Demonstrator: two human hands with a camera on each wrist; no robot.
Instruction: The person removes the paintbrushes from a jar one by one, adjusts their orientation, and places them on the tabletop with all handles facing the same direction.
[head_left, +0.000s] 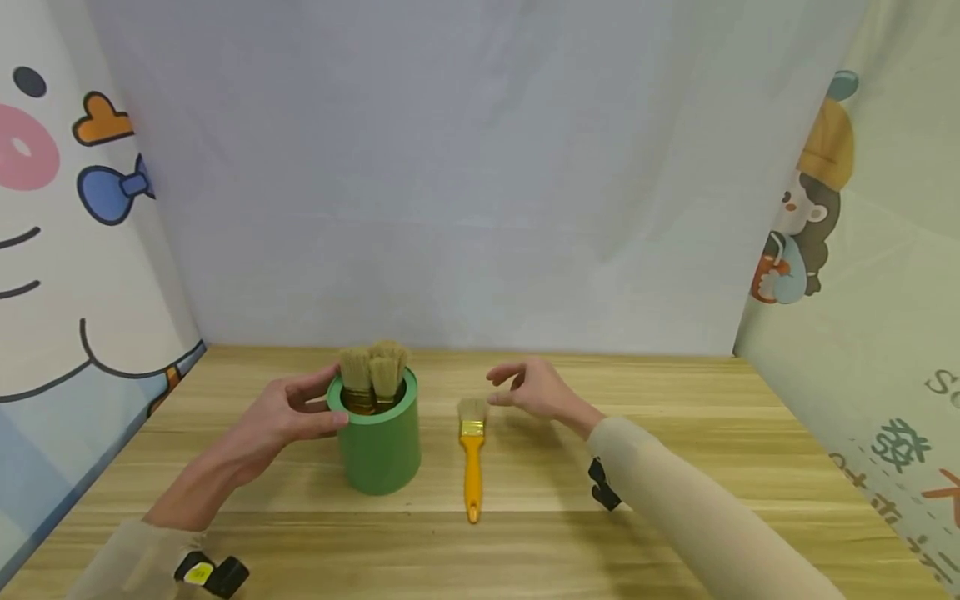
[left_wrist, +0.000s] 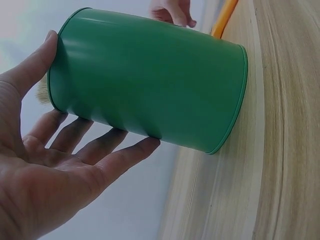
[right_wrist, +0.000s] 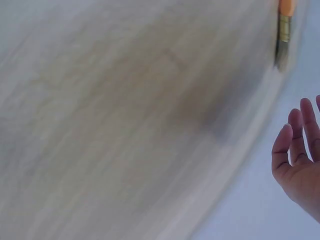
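Observation:
A green cylindrical pot (head_left: 381, 454) stands upright on the table, bristle ends of several paintbrushes (head_left: 386, 377) poking out of its top. My left hand (head_left: 281, 417) grips it from the left, the thumb at the rim and the fingers along its side, as the left wrist view also shows. To the right of the pot lies a single paintbrush (head_left: 472, 475) with a yellow-orange handle, its bristles pointing away from me. Just right of those bristles, my right hand (head_left: 536, 390) hovers with loosely bent fingers and holds nothing. The right wrist view shows this hand (right_wrist: 302, 165) apart from the brush.
The wooden table (head_left: 675, 483) runs back to a pale cloth backdrop (head_left: 480, 183). Printed cloths hang at the left (head_left: 67, 250) and right (head_left: 862, 333) sides, with cartoon figures on them.

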